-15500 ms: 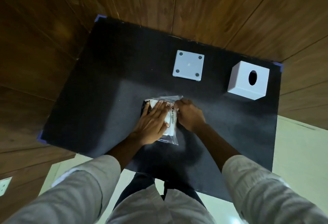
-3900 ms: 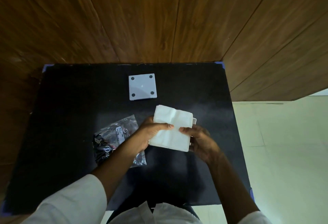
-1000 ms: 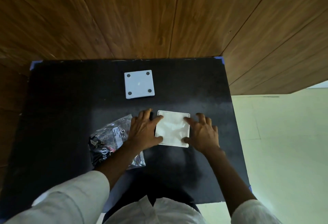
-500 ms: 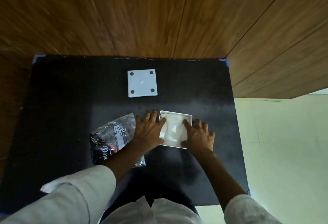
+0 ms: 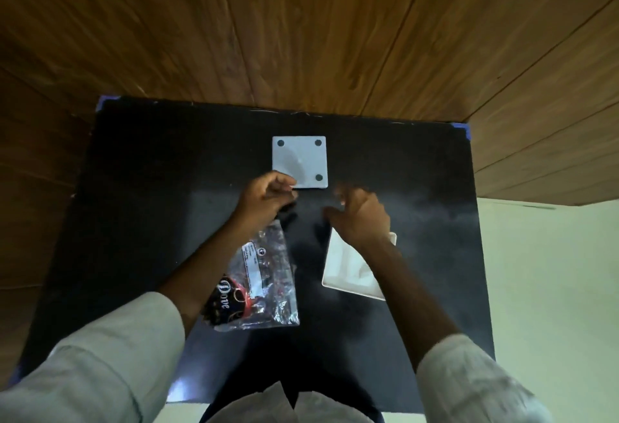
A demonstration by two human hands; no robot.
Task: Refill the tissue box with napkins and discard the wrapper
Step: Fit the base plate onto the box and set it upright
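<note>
Lying nearest you on the black worktop [image 5: 134, 205], the emptied wrapper [image 5: 264, 282] sits left of the upturned tissue box [image 5: 348, 272], napkins packed inside. Your left hand [image 5: 264, 198] has its grip pinched on the white base plate [image 5: 299, 161]; your right hand [image 5: 360, 215] hovers beside it, fingers loosely curled, holding nothing.

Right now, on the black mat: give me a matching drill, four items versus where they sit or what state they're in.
Items:
1. base plate
2. tissue box
3. wrapper
4. left hand

Places/states:
A. crumpled, under the left forearm
B. upside down, open, under the right wrist
C. fingers at the plate's near left corner
D. farthest back, dark round feet up

Pairs: 1-D, 2-B, 3-A, 4-C
</note>
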